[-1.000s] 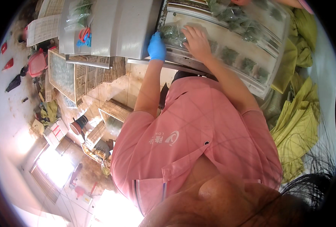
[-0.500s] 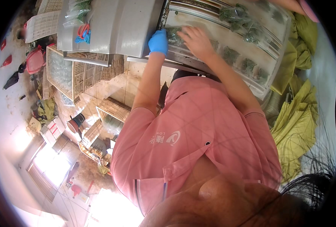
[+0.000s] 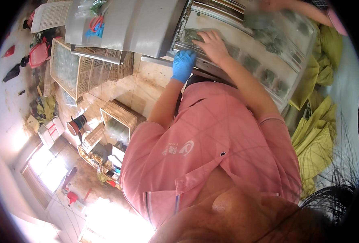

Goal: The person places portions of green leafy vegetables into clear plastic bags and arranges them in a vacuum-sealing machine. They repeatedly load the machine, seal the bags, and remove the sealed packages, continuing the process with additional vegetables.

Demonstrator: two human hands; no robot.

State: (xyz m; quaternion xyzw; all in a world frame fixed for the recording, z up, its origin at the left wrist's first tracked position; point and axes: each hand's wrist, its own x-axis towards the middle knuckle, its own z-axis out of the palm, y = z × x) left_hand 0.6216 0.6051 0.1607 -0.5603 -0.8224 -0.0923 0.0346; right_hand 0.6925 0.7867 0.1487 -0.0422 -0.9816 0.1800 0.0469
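My right hand (image 3: 215,47), bare, reaches over the pale bed of a packing machine. Its fingers stretch out flat and touch a clear plastic bag (image 3: 190,35) of green leafy stuff at the bed's left end. My left hand (image 3: 183,65), in a blue glove, is curled at the machine's metal front edge (image 3: 201,65), just below that bag. Its fingertips lie against the metal, and I cannot see anything else in it. Several more filled bags (image 3: 251,64) lie in a row to the right along the near side of the bed.
Across the bed, a co-worker's blurred hand (image 3: 273,5) hovers near more green bags (image 3: 268,36). On the grey metal top (image 3: 122,24) at left lie red-handled scissors (image 3: 96,23), something blue and clear bags. Wicker baskets (image 3: 118,111) stand left; yellow-green cloth (image 3: 315,137) hangs right.
My left hand has moved right and nearer to me, from the bag's left end to the metal edge. My right hand stays near the bag. The co-worker's hand has come further into view.
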